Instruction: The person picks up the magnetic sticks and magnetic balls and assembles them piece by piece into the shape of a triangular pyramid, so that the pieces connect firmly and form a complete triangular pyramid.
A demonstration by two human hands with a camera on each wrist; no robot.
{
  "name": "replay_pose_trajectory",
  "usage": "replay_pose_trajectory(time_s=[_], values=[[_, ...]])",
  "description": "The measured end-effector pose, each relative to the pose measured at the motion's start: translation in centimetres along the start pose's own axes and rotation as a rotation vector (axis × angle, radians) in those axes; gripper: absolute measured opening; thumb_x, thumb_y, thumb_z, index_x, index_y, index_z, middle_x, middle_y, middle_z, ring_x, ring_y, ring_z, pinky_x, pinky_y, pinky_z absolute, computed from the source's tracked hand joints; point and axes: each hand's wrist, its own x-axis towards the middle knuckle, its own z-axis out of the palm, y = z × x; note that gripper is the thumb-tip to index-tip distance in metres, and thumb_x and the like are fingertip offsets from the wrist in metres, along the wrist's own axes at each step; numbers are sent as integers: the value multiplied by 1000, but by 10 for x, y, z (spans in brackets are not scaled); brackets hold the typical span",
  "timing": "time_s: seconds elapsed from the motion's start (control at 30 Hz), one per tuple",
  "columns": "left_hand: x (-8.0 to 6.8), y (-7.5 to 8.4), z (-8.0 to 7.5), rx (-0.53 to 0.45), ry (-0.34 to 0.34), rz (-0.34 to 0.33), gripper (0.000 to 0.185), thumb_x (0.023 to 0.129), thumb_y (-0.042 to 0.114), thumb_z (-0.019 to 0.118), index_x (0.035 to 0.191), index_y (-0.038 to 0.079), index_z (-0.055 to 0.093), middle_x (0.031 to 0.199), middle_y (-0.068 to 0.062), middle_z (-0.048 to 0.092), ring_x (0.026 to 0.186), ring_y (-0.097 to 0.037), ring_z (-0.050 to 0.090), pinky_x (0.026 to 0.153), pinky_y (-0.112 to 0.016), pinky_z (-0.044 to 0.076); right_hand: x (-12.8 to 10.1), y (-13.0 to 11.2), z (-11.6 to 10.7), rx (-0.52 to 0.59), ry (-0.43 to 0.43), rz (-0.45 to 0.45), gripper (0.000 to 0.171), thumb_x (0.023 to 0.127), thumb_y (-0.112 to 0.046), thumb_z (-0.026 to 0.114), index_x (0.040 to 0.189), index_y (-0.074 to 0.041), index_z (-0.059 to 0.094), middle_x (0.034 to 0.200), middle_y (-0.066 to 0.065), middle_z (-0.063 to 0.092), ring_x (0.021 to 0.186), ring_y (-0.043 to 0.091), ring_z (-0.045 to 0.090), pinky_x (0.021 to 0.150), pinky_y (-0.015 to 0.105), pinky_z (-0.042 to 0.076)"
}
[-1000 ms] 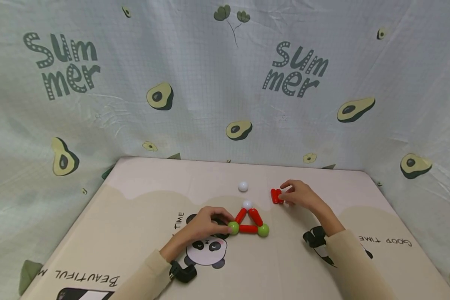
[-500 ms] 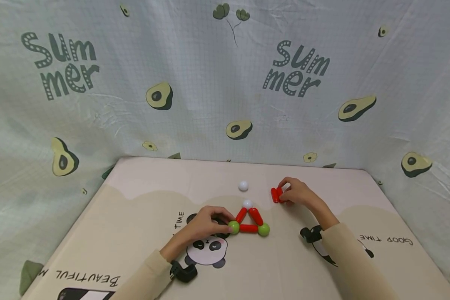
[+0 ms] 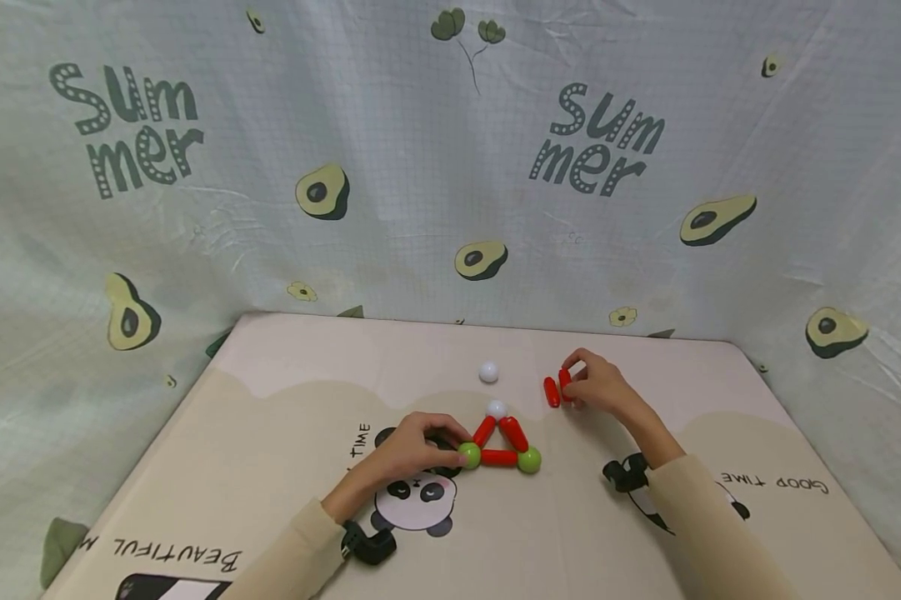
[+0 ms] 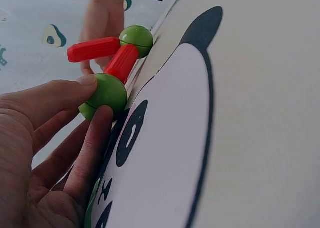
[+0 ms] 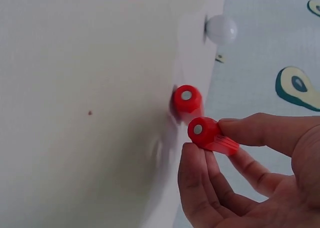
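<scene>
A triangle of red rods and balls lies on the table, with a white ball (image 3: 497, 409) at its far corner. My left hand (image 3: 420, 446) pinches the green ball (image 4: 111, 93) at its near left corner between thumb and finger. Another green ball (image 3: 528, 460) forms the near right corner, joined by a red rod (image 3: 499, 458). To the right, my right hand (image 3: 598, 385) pinches a loose red rod (image 5: 212, 136) with a metal disc in its end. A second loose red rod (image 3: 551, 392) lies just left of it, apart from it.
Behind the triangle lies a loose white ball (image 3: 488, 372). The table (image 3: 307, 350) has a printed cover with pandas and lettering. A patterned cloth (image 3: 390, 167) hangs along its back edge. Black wrist straps (image 3: 369, 543) show at both sleeves.
My right hand has closed on the right one of the two loose red rods and drawn it slightly away from the other. The left hand stays on the green ball.
</scene>
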Motion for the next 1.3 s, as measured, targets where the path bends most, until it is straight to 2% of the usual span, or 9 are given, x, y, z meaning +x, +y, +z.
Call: replay_pose_trajectory(time_s=[0.2,0.57,1.07,1.3], values=[[-1,0,0,-11,1,11,24,88,23,82,110,15,78,101,-5,76,91,-12,66,81,-22,50,-6,-12,1,16,7,-62,41,92,-11,68,129,-3,53,106,18,66,85,22,64,77,32,56],[-2,-3,0,-14,-12,-3,22,88,24,81,110,22,78,101,2,76,91,-10,66,83,-23,51,-13,-26,13,12,3,-162,39,93,-10,68,129,-5,56,109,16,66,95,25,60,76,30,54],[-5,0,-1,-14,-16,-9,22,88,21,80,110,21,78,101,2,76,94,-11,67,85,-24,52,-19,-33,23,49,-8,-194,34,92,-7,69,124,-4,58,108,17,66,92,25,60,73,28,54],[-5,-1,-1,-14,-18,-10,22,88,21,80,110,22,78,101,3,76,94,-11,67,85,-24,51,-19,-32,30,47,-5,-212,34,92,-6,70,123,-5,57,107,16,66,94,25,60,76,28,53]])
